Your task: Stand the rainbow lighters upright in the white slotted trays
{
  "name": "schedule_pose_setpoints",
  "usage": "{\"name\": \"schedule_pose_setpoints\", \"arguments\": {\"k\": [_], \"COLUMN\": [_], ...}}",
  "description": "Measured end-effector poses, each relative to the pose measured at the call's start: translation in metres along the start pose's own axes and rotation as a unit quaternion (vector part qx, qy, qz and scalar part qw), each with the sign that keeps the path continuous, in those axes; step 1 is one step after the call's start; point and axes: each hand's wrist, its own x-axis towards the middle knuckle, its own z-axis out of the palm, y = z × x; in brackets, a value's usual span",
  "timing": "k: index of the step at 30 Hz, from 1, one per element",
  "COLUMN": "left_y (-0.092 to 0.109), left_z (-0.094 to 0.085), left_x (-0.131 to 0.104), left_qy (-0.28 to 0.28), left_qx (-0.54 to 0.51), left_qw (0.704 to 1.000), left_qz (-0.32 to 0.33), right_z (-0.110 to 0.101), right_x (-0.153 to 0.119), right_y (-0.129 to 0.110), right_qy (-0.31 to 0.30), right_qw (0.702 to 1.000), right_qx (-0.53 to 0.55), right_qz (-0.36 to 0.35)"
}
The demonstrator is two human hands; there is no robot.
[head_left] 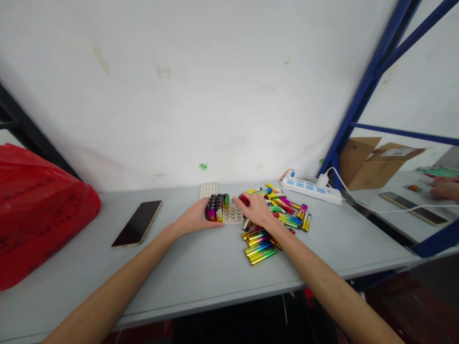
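Observation:
Several upright lighters with dark tops stand in the left part of a pale tray with round holes. My left hand is curled round the left and front side of these lighters and the tray's edge. Above the tray's right side, my right hand pinches a red lighter. A loose pile of shiny multicoloured lighters lies under and around my right hand and wrist. Behind the tray, a second pale holed tray rests near the wall.
A phone lies at the left, beside a red plastic bag. A white power strip with a cable sits at the back right. Beyond the blue frame are a cardboard box, another phone and another person's hand.

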Motion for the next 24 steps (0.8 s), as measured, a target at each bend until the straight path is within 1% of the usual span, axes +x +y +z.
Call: {"name": "schedule_pose_setpoints", "arguments": {"k": [2,6,9,12,15,19,22,24], "left_y": [0.0,0.0,-0.001,-0.002,-0.002,-0.003,-0.004,-0.005], "left_z": [0.0,0.0,0.0,0.001,0.001,0.002,0.003,0.003], "left_x": [0.0,0.001,0.001,0.0,0.0,0.0,0.001,0.001], "left_qy": [-0.008,-0.011,-0.012,-0.014,-0.005,0.004,0.006,0.006], "left_qx": [0.01,0.011,0.014,0.014,0.0,-0.016,-0.018,-0.019], "left_qw": [1.0,1.0,1.0,1.0,1.0,1.0,1.0,1.0], "left_qz": [-0.001,0.002,0.002,-0.002,0.001,0.01,0.01,0.007], "right_z": [0.0,0.001,0.004,0.006,0.007,0.008,0.009,0.01], "right_x": [0.0,-0.001,-0.001,-0.002,-0.002,-0.002,-0.002,-0.002], "right_y": [-0.002,-0.003,-0.002,-0.001,0.002,0.006,0.007,0.008], "right_qy": [-0.01,-0.024,-0.028,-0.02,-0.005,0.011,0.028,0.017], "right_qw": [0.999,0.995,0.994,0.996,0.999,0.997,0.993,0.994], "right_qx": [-0.049,-0.09,-0.103,-0.088,-0.048,-0.003,-0.02,-0.035], "right_qz": [0.006,0.022,0.022,0.016,-0.007,-0.073,-0.108,-0.105]}}
